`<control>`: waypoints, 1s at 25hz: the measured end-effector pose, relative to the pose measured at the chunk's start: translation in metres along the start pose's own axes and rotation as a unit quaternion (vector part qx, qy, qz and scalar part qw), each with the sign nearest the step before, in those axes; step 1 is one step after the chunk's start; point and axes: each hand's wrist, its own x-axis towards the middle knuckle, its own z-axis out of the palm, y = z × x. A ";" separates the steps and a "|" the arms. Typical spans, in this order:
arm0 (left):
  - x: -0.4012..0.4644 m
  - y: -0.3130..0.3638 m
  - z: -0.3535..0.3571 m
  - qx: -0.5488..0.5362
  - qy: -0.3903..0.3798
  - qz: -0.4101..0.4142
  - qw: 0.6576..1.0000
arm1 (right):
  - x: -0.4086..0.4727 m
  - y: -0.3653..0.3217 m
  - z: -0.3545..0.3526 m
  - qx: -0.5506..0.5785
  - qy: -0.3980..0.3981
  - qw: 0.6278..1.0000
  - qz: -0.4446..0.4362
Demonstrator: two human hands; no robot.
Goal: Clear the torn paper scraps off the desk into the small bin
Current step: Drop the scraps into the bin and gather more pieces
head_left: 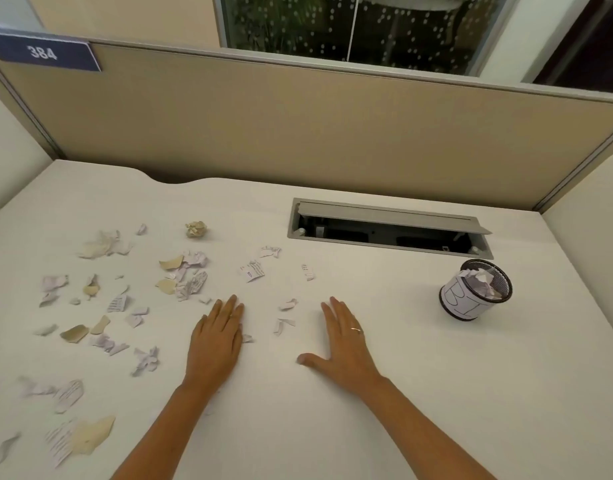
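Observation:
Several torn paper scraps, white printed ones and tan ones, lie scattered over the left half of the white desk [384, 427], with a dense cluster [189, 275] near the middle and a crumpled ball [196, 229] farther back. A few small scraps [284, 323] lie between my hands. My left hand [217, 341] rests flat on the desk, fingers straight, a tiny scrap at its right edge. My right hand [343, 344] also lies flat with spread fingers and a ring. The small black mesh bin [474, 289], wrapped in a drawn-on paper, stands at the right and holds crumpled paper.
An open cable tray [388, 226] with a raised grey lid is sunk into the desk behind the bin. A beige partition wall [298, 126] closes the back and sides of the desk. A blue sign reading 384 [42, 51] hangs at the upper left.

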 end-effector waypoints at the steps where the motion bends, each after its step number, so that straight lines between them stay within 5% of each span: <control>1: -0.001 -0.002 0.001 -0.002 0.000 -0.001 1.000 | 0.014 -0.011 0.005 -0.012 -0.011 1.000 -0.011; 7: 0.001 -0.010 0.002 -0.022 0.008 0.003 1.000 | 0.087 -0.035 0.012 -0.010 0.029 0.998 0.054; 10: 0.001 -0.010 0.001 -0.027 0.012 0.002 1.000 | 0.104 -0.028 0.008 -0.056 0.021 0.998 0.015; 21: 0.001 -0.014 0.000 -0.038 0.008 0.002 0.999 | 0.045 -0.045 0.009 -0.104 0.097 0.989 -0.043; 23: 0.000 -0.014 -0.002 -0.039 0.011 0.004 0.999 | 0.047 -0.047 -0.002 -0.097 0.074 0.993 -0.001; 25: -0.001 -0.014 -0.003 -0.042 0.014 0.006 0.999 | 0.049 -0.041 -0.016 0.050 0.067 0.989 0.118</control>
